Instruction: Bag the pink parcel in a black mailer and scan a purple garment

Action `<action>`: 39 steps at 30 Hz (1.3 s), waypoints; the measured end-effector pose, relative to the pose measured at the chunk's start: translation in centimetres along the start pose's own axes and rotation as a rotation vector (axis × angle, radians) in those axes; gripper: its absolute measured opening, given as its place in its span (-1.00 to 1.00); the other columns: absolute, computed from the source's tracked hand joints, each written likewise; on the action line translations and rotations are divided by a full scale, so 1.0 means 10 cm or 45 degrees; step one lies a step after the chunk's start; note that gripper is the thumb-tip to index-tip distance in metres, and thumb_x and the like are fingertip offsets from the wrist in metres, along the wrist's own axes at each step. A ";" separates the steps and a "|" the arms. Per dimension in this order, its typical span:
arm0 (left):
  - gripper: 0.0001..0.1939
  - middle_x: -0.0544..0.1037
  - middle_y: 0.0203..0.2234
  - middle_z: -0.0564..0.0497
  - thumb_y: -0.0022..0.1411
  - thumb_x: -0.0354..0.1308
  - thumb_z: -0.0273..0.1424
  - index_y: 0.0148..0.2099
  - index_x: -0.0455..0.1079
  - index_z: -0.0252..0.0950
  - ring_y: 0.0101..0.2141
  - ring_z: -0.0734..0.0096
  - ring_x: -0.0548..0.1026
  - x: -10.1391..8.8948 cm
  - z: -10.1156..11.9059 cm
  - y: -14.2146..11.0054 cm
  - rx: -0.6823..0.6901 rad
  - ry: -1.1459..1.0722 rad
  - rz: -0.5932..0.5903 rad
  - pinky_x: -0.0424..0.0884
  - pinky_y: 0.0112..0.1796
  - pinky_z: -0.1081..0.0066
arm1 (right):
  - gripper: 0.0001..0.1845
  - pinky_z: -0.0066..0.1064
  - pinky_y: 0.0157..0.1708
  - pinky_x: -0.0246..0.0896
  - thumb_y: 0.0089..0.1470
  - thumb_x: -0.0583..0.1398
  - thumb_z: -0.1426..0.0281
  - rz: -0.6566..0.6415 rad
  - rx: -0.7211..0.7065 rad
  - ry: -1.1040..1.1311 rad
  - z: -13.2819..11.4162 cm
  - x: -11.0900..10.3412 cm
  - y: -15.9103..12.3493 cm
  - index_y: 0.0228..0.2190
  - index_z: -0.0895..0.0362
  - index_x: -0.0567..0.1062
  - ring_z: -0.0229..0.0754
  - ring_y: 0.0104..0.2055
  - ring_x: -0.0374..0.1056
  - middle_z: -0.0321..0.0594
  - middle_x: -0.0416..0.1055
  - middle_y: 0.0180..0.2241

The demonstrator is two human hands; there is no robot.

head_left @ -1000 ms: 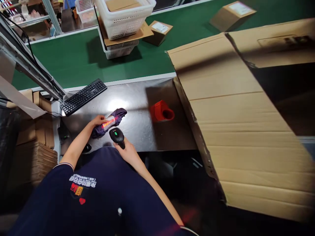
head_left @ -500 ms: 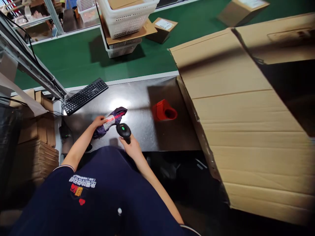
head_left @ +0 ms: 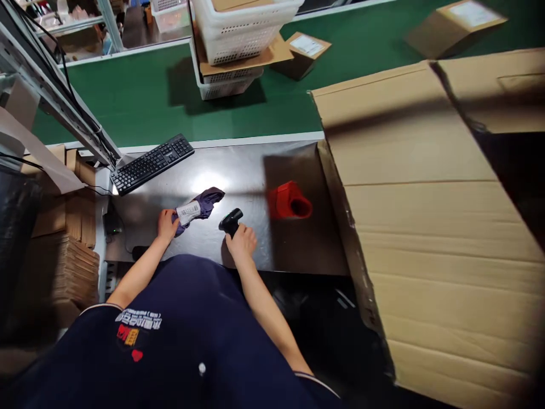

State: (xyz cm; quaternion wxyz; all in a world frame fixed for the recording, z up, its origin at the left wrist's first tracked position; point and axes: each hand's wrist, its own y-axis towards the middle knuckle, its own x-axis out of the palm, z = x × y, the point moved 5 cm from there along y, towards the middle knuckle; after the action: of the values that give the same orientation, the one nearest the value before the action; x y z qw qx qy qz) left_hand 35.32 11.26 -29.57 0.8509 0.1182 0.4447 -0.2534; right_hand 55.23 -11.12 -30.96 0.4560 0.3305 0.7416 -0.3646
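My left hand (head_left: 167,224) grips the near end of a folded purple garment (head_left: 203,203) that carries a white label (head_left: 188,212). The garment lies on the dark worktable (head_left: 242,170). My right hand (head_left: 241,243) is closed around the handle of a black barcode scanner (head_left: 230,221), held low over the table to the right of the garment. A red scanner holder (head_left: 288,201) sits on the table further right, apart from both hands.
A black keyboard (head_left: 152,163) lies at the table's back left. A large open cardboard box (head_left: 426,187) fills the right side. Behind runs a green conveyor (head_left: 140,102) with stacked white baskets (head_left: 238,40) and small cartons (head_left: 303,52). Flat cardboard is stacked at the left (head_left: 63,267).
The scanner has moved right and down, away from the garment's label, and its red light no longer falls on the label. My left hand stays on the garment.
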 end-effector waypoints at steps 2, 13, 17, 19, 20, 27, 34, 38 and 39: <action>-0.71 0.53 -0.01 -0.19 0.25 0.25 -0.50 0.03 0.51 -0.24 0.04 0.04 0.49 0.03 0.01 -0.04 -0.012 0.021 0.013 0.43 0.11 0.12 | -0.26 0.19 0.29 0.12 0.24 0.19 0.33 0.179 -0.191 0.018 -0.16 0.02 -0.06 0.32 0.45 0.20 0.41 0.35 0.14 0.49 0.17 0.30; -0.50 0.50 0.27 -0.06 0.40 -0.02 -0.57 0.26 0.47 -0.11 0.29 0.16 0.40 0.23 0.16 -0.25 0.363 0.241 -0.257 0.26 0.28 0.07 | -0.34 0.21 0.44 -0.12 0.34 -0.06 0.51 -0.274 -1.093 -0.086 -1.19 0.54 0.02 0.42 0.24 0.17 0.13 0.51 -0.04 0.04 0.05 0.46; -0.50 0.53 0.24 -0.04 0.34 0.06 -0.58 0.19 0.52 -0.02 0.29 0.11 0.40 0.19 0.06 -0.26 0.280 0.029 -0.246 0.17 0.33 -0.01 | -0.32 0.23 0.45 -0.19 0.32 -0.07 0.55 -0.272 -0.996 -0.016 -1.14 0.56 -0.05 0.42 0.14 0.19 0.11 0.50 -0.01 -0.01 0.08 0.46; -0.51 0.55 0.22 -0.04 0.30 0.10 -0.58 0.14 0.56 0.00 0.28 0.07 0.40 0.17 0.02 -0.26 0.240 -0.055 -0.239 0.13 0.34 -0.06 | -0.29 0.21 0.45 -0.20 0.30 -0.07 0.58 -0.282 -0.952 -0.004 -1.11 0.55 -0.08 0.43 0.11 0.17 0.10 0.50 -0.02 -0.05 0.05 0.47; -0.51 0.55 0.22 -0.04 0.29 0.11 -0.58 0.12 0.57 0.01 0.28 0.07 0.40 0.16 0.00 -0.25 0.224 -0.079 -0.238 0.12 0.34 -0.07 | -0.28 0.19 0.45 -0.19 0.29 -0.08 0.59 -0.287 -0.939 -0.009 -1.11 0.55 -0.09 0.43 0.11 0.15 0.09 0.51 -0.04 -0.06 0.03 0.48; -0.64 0.60 0.13 -0.05 0.24 0.20 -0.57 -0.08 0.64 -0.01 0.23 0.12 0.44 0.08 -0.09 -0.24 0.079 -0.177 -0.089 0.18 0.32 0.03 | -0.30 0.08 0.43 -0.11 0.31 -0.08 0.57 -0.297 -0.882 -0.023 -1.07 0.50 -0.16 0.43 0.11 0.16 0.04 0.50 -0.03 -0.04 0.00 0.49; -0.87 0.52 -0.06 -0.14 0.16 0.38 -0.34 -0.23 0.57 -0.25 0.04 0.09 0.46 0.13 -0.03 -0.13 -0.315 -0.222 0.103 0.36 0.14 0.13 | -0.40 -0.08 0.18 0.29 0.28 0.19 0.16 -0.228 -0.450 0.371 -1.21 0.45 0.09 0.21 0.25 0.34 0.12 0.18 0.34 0.21 0.34 0.19; -0.92 0.48 -0.16 -0.09 0.10 0.37 -0.42 -0.38 0.52 -0.26 -0.04 0.15 0.49 0.15 -0.07 0.00 -0.452 -0.291 0.108 0.38 0.10 0.16 | -0.44 -0.17 0.03 0.37 0.18 0.30 0.15 -0.319 -0.303 0.445 -1.31 0.47 0.26 0.06 0.24 0.39 0.07 0.01 0.44 0.10 0.48 0.00; -0.91 0.48 -0.19 -0.07 0.11 0.36 -0.42 -0.40 0.51 -0.26 -0.07 0.18 0.49 0.15 -0.09 0.03 -0.451 -0.305 0.106 0.40 0.09 0.18 | -0.52 -0.20 0.00 0.37 0.20 0.29 0.18 -0.350 -0.292 0.436 -1.33 0.47 0.29 0.02 0.22 0.42 0.04 -0.02 0.46 0.04 0.52 -0.06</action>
State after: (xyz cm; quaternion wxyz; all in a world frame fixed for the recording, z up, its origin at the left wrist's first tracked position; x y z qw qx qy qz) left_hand 35.58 11.37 -31.28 0.9149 -0.0459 0.3727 -0.1480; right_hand 50.10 2.31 -31.73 0.3042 0.2294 0.8826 -0.2754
